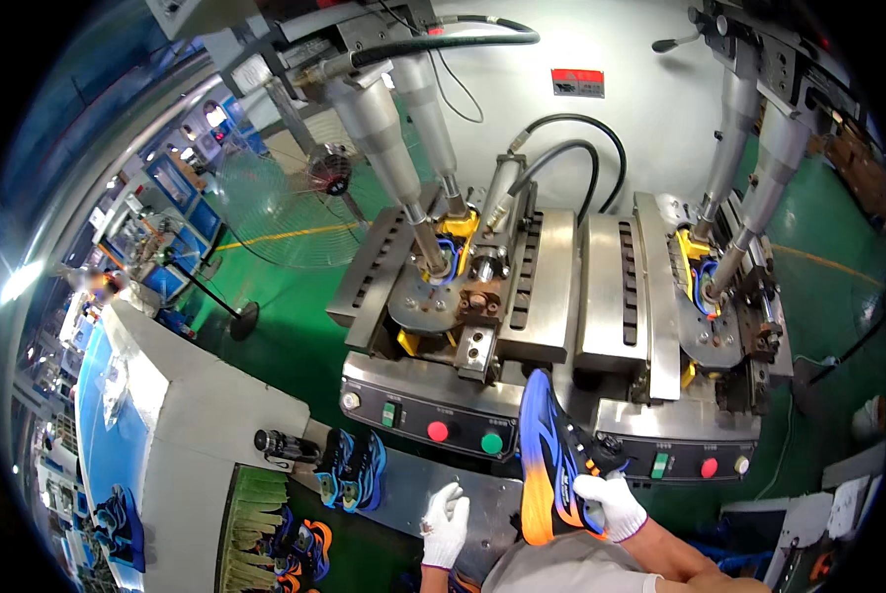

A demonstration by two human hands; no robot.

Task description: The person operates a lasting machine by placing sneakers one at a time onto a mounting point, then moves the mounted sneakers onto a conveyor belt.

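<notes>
A dark running shoe (549, 463) with a blue-to-orange sole is held toe up, its sole facing left. Gripping its heel end is my right hand (615, 506) in a white glove, with the fingers closed at the shoe's opening. My left hand (445, 526), also gloved in white, is open with nothing in it, over the metal shelf (413, 484). To its left, a pair of dark shoes (352, 470) with light blue soles stands on that shelf. Behind them is a two-station press machine (438, 381), with a shoe (453, 252) clamped under the left station's rods.
The right station (705, 282) also has a shoe under its rods. Red and green buttons line the control panel (438, 431). A black bottle (287, 447) lies left of the shelf, above several shoes (302, 553) beside green strips (250, 524). A fan (329, 173) stands behind.
</notes>
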